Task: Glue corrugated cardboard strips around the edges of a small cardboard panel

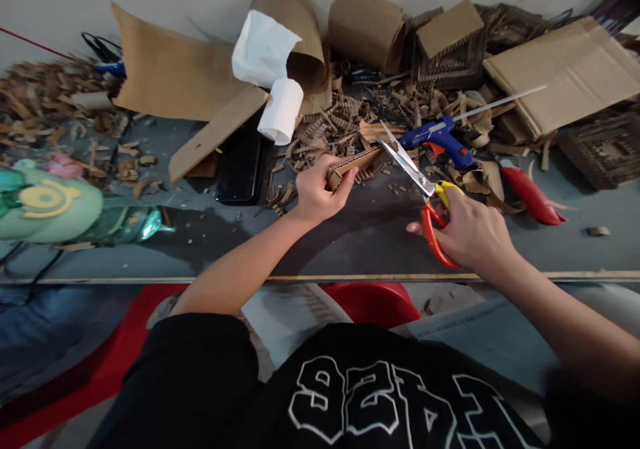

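My left hand is closed around a narrow corrugated cardboard piece, which points away to the right above the table. In my right hand is a pair of scissors with one red and one yellow handle loop. The blades are parted, and their tips are at the far end of the cardboard piece; whether they touch it I cannot tell. Just behind the blades lies a blue glue gun with a long clear glue stick coming out of its back.
Cardboard scraps are heaped behind my hands. A black phone, a white paper roll and a cardboard strip lie left. A red-handled tool lies right. A green bottle lies far left. Large cardboard sheets stand at the back.
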Tool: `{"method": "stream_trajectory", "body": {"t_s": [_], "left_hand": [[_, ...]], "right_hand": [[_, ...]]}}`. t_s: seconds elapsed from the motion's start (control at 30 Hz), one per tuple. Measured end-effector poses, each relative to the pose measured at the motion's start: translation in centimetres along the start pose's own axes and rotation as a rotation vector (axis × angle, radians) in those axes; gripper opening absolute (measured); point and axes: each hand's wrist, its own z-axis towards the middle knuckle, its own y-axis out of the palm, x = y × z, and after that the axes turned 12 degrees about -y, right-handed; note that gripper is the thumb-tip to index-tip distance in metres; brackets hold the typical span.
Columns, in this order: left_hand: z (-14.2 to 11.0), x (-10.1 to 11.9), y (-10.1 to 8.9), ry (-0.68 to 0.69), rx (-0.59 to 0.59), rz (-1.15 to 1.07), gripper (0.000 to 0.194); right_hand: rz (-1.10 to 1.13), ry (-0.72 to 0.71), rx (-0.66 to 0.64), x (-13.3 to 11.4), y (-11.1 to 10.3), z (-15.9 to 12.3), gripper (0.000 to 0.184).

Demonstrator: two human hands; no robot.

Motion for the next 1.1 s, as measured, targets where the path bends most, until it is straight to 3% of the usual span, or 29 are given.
{"method": "stream_trajectory", "body": {"t_s": [0.4, 0.63, 0.8, 1.1], "left_hand": [[0.05, 0.01, 0.03, 0.045, 0.028, -0.01, 0.018], [0.15, 0.02, -0.03, 0.053, 0.024, 0.011, 0.018], [0.11, -0.17, 0.1, 0.075, 0.037, -0.02, 0.015], [0.01, -0.33, 0.14, 0.045, 0.0, 0.016, 0.021]], "right_hand": [[0.012, 0.003, -0.002, -0.02, -0.16, 0.11, 0.085], [0.002, 0.051, -0.09, -0.13, -0.44, 0.18, 0.088], [0.025, 0.035, -0.063, -0.06, -0.44, 0.14, 0.089], [-0.025, 0.051, -0.086, -0.17, -0.42, 0.17, 0.083]]}}
